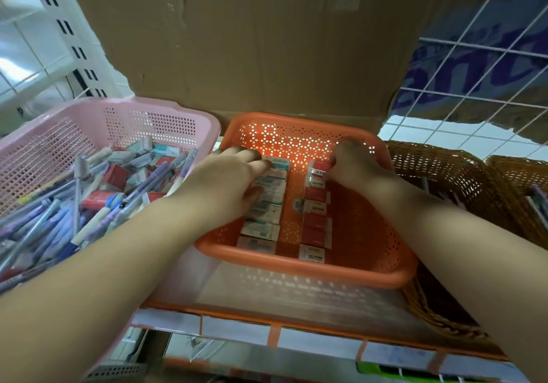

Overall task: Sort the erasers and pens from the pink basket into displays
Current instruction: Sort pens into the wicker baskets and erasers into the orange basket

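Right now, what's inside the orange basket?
The orange basket holds two rows: teal-and-white erasers on the left, red erasers on the right. The left hand and right hand hide each row's far end.

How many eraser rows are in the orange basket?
2. Teal-white row left, under the left hand; red row right, its far eraser in the right hand. Some may be hidden.

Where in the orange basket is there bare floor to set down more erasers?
Widest bare floor: between the red eraser column and the orange basket's right wall. A thin strip runs between that column and the green eraser column, partly taken by a stray eraser. The pink basket is packed.
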